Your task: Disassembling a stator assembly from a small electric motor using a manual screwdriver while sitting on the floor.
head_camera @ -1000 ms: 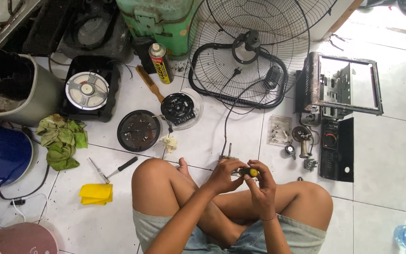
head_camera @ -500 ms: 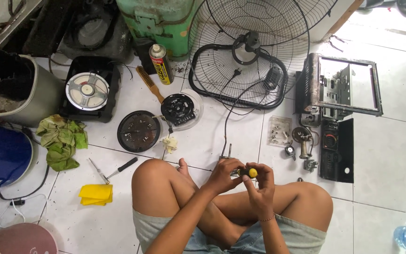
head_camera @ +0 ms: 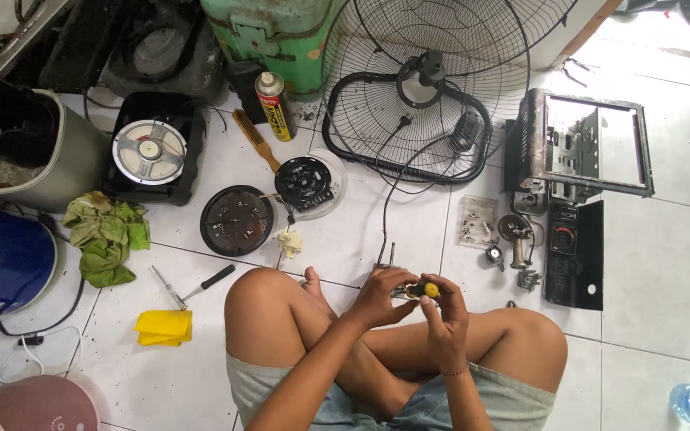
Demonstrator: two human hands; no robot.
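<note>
I sit cross-legged on a white tiled floor. My left hand grips a small metal electrical part whose black cable runs up to the fan. My right hand is closed around a yellow-handled screwdriver, its tip meeting the part held in my left hand. Both hands are together just above my crossed shins.
A black fan grille and base stand ahead. A dismantled metal frame and black panel lie right. Round black discs, a spray can, a brush, a loose screwdriver, yellow cloth and green rag lie left.
My hands stay together on the part. The right hand has shifted slightly, turning the yellow-handled screwdriver; nothing else moved.
</note>
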